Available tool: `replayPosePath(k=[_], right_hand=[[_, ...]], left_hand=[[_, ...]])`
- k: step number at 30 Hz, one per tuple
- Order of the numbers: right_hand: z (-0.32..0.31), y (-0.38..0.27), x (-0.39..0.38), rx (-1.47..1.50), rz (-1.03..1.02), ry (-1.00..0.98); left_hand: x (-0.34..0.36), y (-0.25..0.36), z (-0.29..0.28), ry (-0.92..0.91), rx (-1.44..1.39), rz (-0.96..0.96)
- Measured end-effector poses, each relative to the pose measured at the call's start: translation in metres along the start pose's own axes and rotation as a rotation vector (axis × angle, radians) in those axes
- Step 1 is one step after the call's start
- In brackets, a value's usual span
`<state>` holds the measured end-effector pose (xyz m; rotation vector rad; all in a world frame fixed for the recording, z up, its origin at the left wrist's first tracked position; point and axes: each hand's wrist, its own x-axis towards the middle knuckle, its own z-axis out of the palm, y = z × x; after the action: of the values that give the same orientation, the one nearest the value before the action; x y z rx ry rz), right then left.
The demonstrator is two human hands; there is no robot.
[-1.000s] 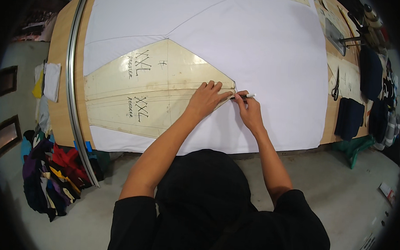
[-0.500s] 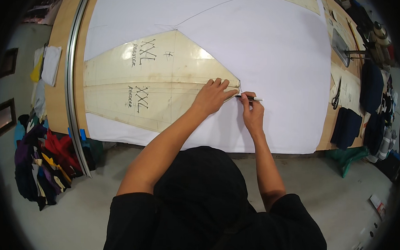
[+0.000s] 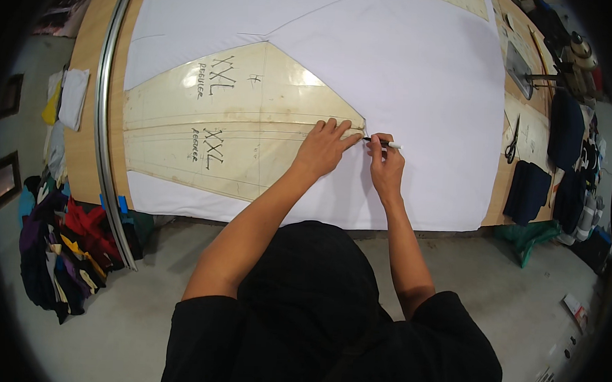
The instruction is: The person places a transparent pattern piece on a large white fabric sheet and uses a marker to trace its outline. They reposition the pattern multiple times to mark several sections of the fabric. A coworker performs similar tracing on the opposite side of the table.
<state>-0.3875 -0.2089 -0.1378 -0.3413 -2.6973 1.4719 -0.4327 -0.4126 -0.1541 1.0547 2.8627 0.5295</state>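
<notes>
A cream paper pattern (image 3: pixel 242 86) with handwritten markings and lines lies on white fabric (image 3: pixel 437 74) spread over the table. My left hand (image 3: pixel 327 145) rests on it near its narrow right end, fingers apart, fingertips pressing the paper along a lengthwise seam or fold. My right hand (image 3: pixel 387 168) grips a black pen with a white end (image 3: pixel 390 143), its tip at the pattern's right edge, just beside my left fingers. Thin drawn lines run on the fabric beyond the pattern's far corner.
A metal rail (image 3: pixel 106 93) crosses the table at left. At right lie black scissors (image 3: pixel 511 145), folded navy fabric (image 3: pixel 528 190), a metal plate (image 3: pixel 519 70) on a stand and another paper pattern (image 3: pixel 527 125). Colourful garments (image 3: pixel 78 249) hang low at left; green material (image 3: pixel 526 241) is below right.
Compared with a second ago, the view has shifted so the table sits higher in the frame. The pen tip has moved slightly along the pattern's edge; my left hand still presses the paper.
</notes>
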Motion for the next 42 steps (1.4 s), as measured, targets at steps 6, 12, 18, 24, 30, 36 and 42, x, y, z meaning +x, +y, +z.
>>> replayPosePath(k=[6, 12, 18, 24, 30, 36, 42], right_hand=[[-0.007, -0.006, -0.002, 0.059, 0.093, -0.051], [-0.005, -0.006, -0.004, 0.099, 0.050, -0.068], [-0.004, -0.011, -0.001, 0.013, 0.040, -0.082], [-0.005, -0.009, 0.001, -0.013, 0.036, -0.089], [-0.005, -0.010, 0.002, -0.009, 0.045, -0.089], [-0.004, -0.007, 0.002, -0.003, 0.028, -0.085], [-0.003, -0.006, 0.002, 0.007, 0.066, -0.054]], left_hand=[[0.001, 0.003, -0.004, -0.067, 0.044, -0.031], [0.000, 0.000, -0.004, -0.002, 0.006, -0.003], [0.000, 0.001, -0.007, -0.020, -0.009, -0.010], [-0.001, 0.003, -0.010, -0.033, -0.033, -0.022], [-0.001, 0.002, -0.009, -0.041, -0.025, -0.025], [-0.001, 0.004, -0.012, -0.049, -0.033, -0.033], [-0.002, 0.004, -0.009, -0.046, -0.031, -0.034]])
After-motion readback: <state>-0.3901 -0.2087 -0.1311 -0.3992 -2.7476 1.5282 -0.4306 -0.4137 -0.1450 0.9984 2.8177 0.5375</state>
